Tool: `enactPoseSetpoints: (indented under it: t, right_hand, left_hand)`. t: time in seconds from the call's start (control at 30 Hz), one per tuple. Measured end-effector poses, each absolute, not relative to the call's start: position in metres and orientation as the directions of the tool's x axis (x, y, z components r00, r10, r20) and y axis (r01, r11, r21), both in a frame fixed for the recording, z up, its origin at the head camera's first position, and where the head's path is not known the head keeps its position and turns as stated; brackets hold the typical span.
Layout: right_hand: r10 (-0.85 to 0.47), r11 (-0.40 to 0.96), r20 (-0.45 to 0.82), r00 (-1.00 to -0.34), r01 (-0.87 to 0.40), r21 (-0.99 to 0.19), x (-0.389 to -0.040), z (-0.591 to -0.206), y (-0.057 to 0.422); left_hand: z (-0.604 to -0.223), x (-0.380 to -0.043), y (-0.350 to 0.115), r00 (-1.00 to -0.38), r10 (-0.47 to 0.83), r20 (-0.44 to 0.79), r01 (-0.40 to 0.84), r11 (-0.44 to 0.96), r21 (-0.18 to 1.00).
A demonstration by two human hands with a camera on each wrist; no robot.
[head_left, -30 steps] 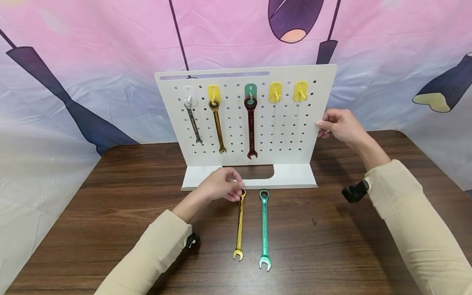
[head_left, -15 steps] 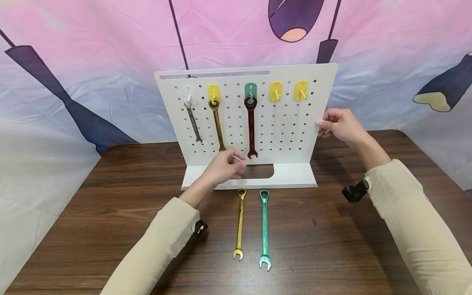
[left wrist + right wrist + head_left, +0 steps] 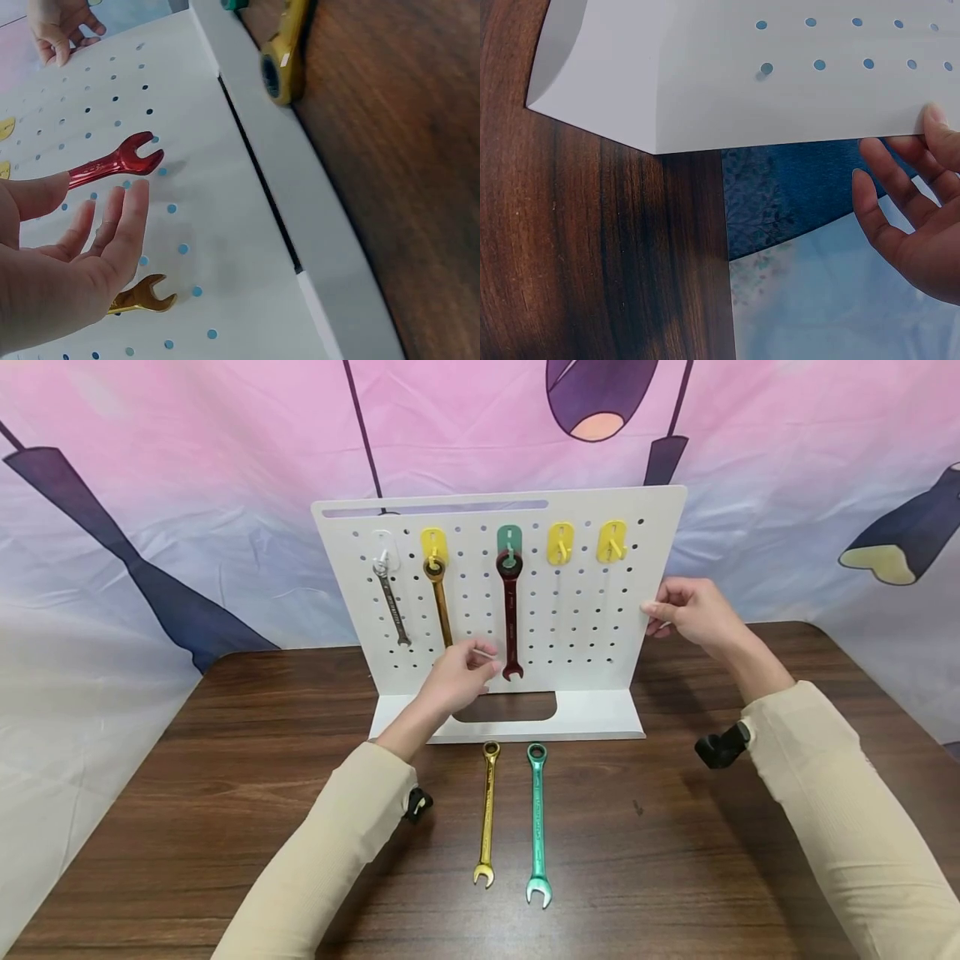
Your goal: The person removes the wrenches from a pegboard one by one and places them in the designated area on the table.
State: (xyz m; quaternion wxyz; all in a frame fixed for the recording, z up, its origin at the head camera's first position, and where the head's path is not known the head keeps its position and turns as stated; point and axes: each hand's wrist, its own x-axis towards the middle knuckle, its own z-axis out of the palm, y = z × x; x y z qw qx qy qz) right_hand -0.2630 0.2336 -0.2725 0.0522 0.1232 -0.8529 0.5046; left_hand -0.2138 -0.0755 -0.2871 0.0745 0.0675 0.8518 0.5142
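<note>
My left hand is raised in front of the white pegboard, just left of the dark red wrench. Its fingers are loosely spread with nothing between them; in the left wrist view the thumb overlaps the handle of the red wrench. A gold wrench hangs behind this hand, its lower end hidden in the head view. At the board's right edge my right hand pinches the panel, thumb in front and fingers behind. A small silver wrench hangs at the far left.
Two yellow hooks on the board's right side bear nothing. On the brown table, before the board's base, lie a second gold wrench and a green wrench. A patterned cloth hangs behind.
My left hand has left the ring end of the gold wrench on the table and risen to the board beside the red wrench. The right hand keeps its grip on the board's edge.
</note>
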Motion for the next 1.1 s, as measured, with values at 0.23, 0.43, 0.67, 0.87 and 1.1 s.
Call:
enactPoseSetpoints:
  t: [0.23,0.43,0.67,0.87,1.1]
  right_hand:
    - [-0.157,0.458,0.216,-0.964,-0.265,-0.849,-0.263,-0.272,0.234]
    - [-0.16,0.452,0.222,-0.962,-0.272,-0.85,-0.264,-0.273,0.234]
    - [-0.158,0.449,0.221,-0.963,-0.269,-0.852,-0.264,-0.274,0.234]
    - [-0.152,0.448,0.214,-0.965,-0.261,-0.855,-0.264,-0.273,0.234]
    - [-0.15,0.45,0.209,-0.966,-0.255,-0.856,-0.264,-0.274,0.234]
  left_hand:
    - [-0.278,-0.218,-0.07,-0.986,0.165,-0.006,0.076,0.485,0.871]
    - [-0.27,-0.223,-0.065,-0.986,0.161,0.046,0.118,0.471,0.874]
    - [-0.261,-0.226,-0.059,-0.985,0.155,0.075,0.137,0.441,0.887]
    - [-0.251,-0.229,-0.056,-0.979,0.139,0.146,0.192,0.426,0.884]
    - [-0.241,-0.23,-0.052,-0.979,0.103,0.173,0.201,0.426,0.882]
